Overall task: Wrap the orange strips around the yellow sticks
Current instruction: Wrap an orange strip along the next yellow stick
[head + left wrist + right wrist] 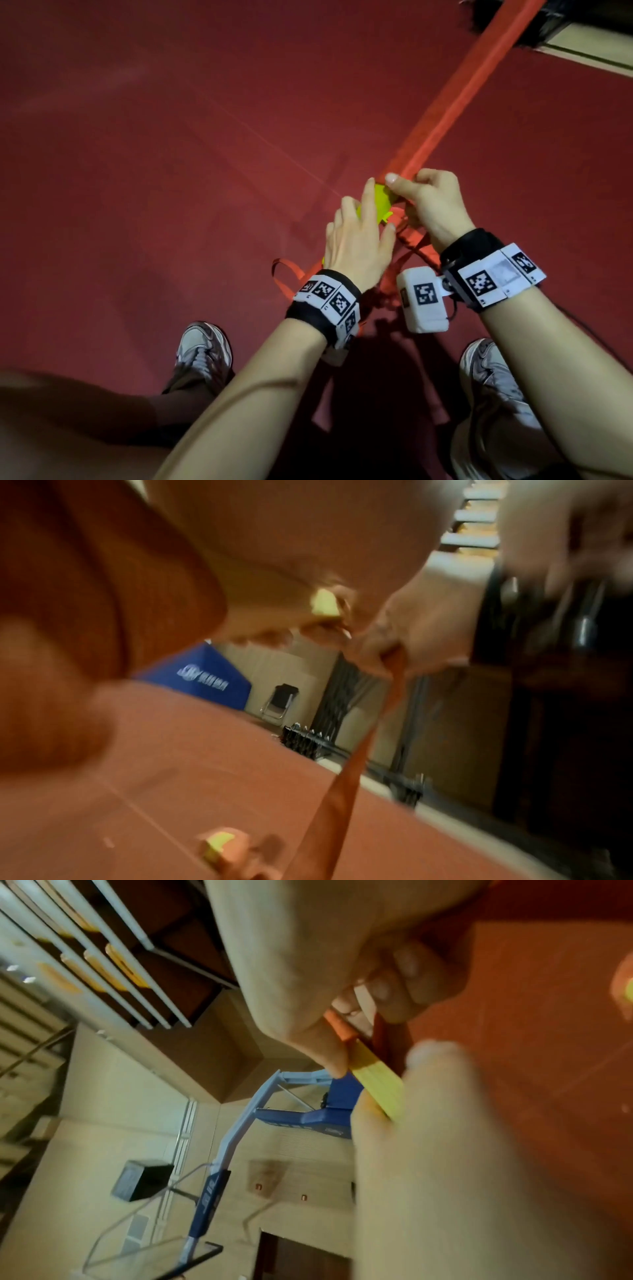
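Head view looks down at two hands that meet low over a red floor [171, 137]. Between them is a yellow stick [381, 202]. It is flat, bright and thin, and only a short piece of it shows past the fingers. An orange strip [455, 96] runs from the hands far away across the floor, up and to the right. It looks long, flat and pulled straight. More orange strip lies in loose loops [286, 275] on the floor just under the wrists.

The left hand [356, 240] lies over the stick with its fingers fairly straight and a little spread, touching the yellow part. The right hand [430, 205] has its fingers curled, and its thumb and fingers pinch the orange strip right where it meets the stick.

Right wrist view shows the stick [378, 1081] up close, with its ridged yellow side and an orange bit at its upper end, held between fingertips.

Left wrist view is blurry. Another yellow piece with orange around it [221, 846] sits on the floor near the strip.

Both wrists wear black bands with black-and-white square marks [330, 299]. A white box [424, 298] hangs by the right wrist. Two grey shoes [203, 349] stand on the floor below. The hands hide most of the stick.
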